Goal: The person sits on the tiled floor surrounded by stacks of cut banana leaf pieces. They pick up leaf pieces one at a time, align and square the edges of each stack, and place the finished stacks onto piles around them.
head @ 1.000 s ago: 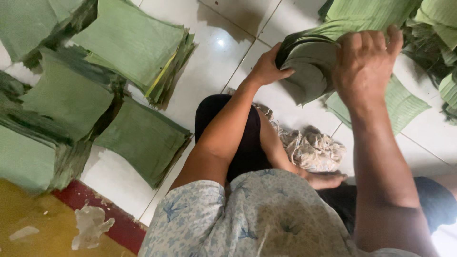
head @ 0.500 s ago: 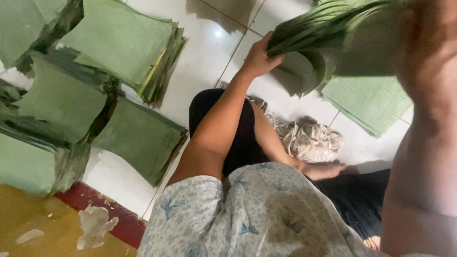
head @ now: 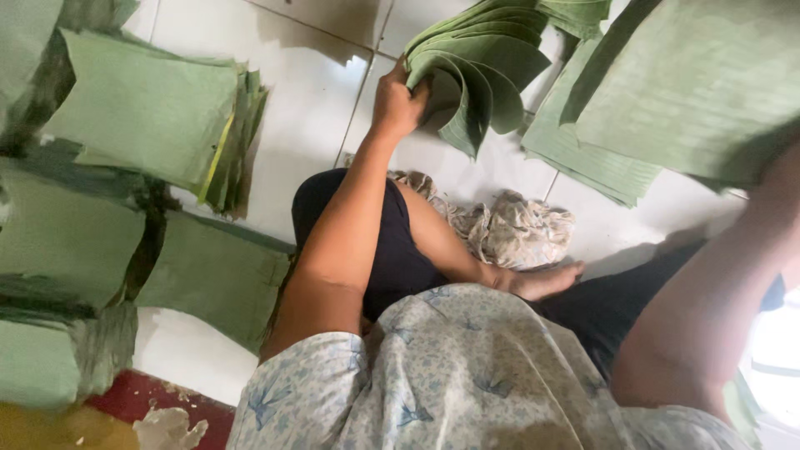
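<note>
A fanned bundle of cut green leaf sheets (head: 483,71) is being gripped at its lower left edge by the fingers of the left hand (head: 398,104), which are curled tight around the sheets so that the loose ends are drooping in curves above the white tiled floor (head: 308,100). The right hand is being hidden behind a large flat leaf sheet (head: 700,83) at the upper right, so its fingers cannot be told; probably the sheet is being held up by it. A flat stack of leaves (head: 583,158) is lying on the floor under that sheet. A crumpled cloth (head: 517,229) is lying beside a bare foot (head: 546,282). Further stacks of green leaves (head: 158,125) are being kept along the left side
</note>
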